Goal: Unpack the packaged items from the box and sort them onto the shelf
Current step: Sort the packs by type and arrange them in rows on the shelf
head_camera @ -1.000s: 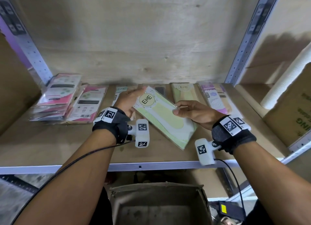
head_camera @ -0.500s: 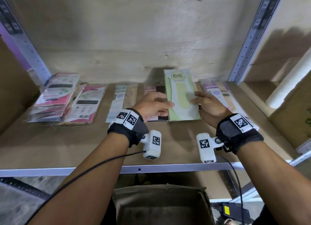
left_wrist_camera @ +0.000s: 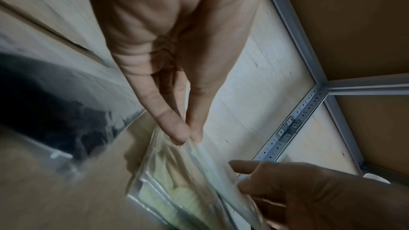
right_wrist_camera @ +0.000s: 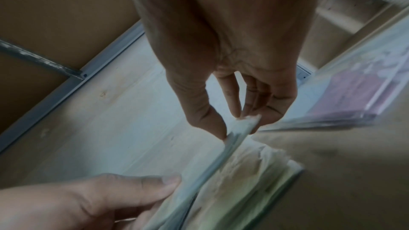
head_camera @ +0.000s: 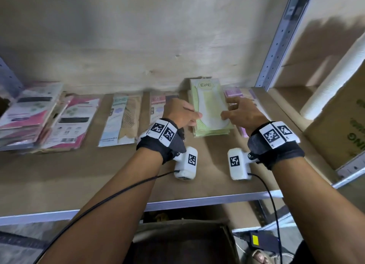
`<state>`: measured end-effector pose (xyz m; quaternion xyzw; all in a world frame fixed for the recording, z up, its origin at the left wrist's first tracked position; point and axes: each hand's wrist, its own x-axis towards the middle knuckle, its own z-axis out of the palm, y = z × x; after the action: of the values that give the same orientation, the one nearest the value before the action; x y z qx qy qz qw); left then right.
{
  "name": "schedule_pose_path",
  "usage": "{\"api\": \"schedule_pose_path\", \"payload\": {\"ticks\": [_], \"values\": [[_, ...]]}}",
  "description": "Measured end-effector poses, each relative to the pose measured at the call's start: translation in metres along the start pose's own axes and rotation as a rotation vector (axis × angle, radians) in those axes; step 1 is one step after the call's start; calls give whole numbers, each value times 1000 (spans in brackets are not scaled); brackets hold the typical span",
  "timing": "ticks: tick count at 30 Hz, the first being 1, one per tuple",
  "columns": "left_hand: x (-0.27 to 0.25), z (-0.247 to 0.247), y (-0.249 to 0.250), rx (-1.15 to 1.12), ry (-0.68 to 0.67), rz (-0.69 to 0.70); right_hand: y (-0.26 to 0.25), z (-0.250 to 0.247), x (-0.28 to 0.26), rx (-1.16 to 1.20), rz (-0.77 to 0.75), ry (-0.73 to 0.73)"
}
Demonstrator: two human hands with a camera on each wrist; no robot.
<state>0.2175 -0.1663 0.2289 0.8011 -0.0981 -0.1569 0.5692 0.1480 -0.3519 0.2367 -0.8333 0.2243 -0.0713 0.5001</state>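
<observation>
A light green packet (head_camera: 209,103) marked ENE lies tilted on top of a stack of matching green packets (head_camera: 211,130) at the back of the wooden shelf (head_camera: 98,174). My left hand (head_camera: 187,115) pinches the packet's left edge between thumb and finger (left_wrist_camera: 177,134). My right hand (head_camera: 235,113) pinches its right edge between thumb and fingertips (right_wrist_camera: 221,128). In the wrist views the green packet (left_wrist_camera: 177,172) and the stack (right_wrist_camera: 254,181) beneath it are blurred. The open cardboard box (head_camera: 177,242) stands below the shelf, its inside dark.
Pink packets (head_camera: 53,121) are piled at the shelf's left, then a blue ENE packet (head_camera: 122,119) and a pink ENE packet (head_camera: 158,103). Purple packets (head_camera: 235,91) lie right of the green stack. A metal upright (head_camera: 276,36), a white roll (head_camera: 335,75) and a printed carton (head_camera: 345,125) stand at right.
Both hands carried the green packet from the middle of the shelf back and to the right, turned it straight, and brought it down onto the green stack.
</observation>
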Motion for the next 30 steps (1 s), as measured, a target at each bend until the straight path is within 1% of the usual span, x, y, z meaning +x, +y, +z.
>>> {"api": "schedule_pose_path", "payload": {"ticks": [4, 9, 13, 15, 19, 23, 30], "values": [[4, 3, 3, 37, -5, -56, 1, -1, 2, -67, 10, -15], [2, 7, 4, 131, 20, -82, 2, 1, 2, -103, 30, -41], [-1, 8, 5, 204, 32, -38, 2, 3, 2, -133, 55, -57], [-4, 8, 6, 224, 36, -38, 3, 4, 1, -145, 60, -65], [-7, 7, 11, 213, 13, -100, 5, 3, 1, -157, 66, -74], [-9, 6, 13, 200, -13, -107, 6, 2, 1, -146, 80, -94], [-5, 5, 12, 205, -6, -86, 7, 2, -1, -87, 95, -111]]}}
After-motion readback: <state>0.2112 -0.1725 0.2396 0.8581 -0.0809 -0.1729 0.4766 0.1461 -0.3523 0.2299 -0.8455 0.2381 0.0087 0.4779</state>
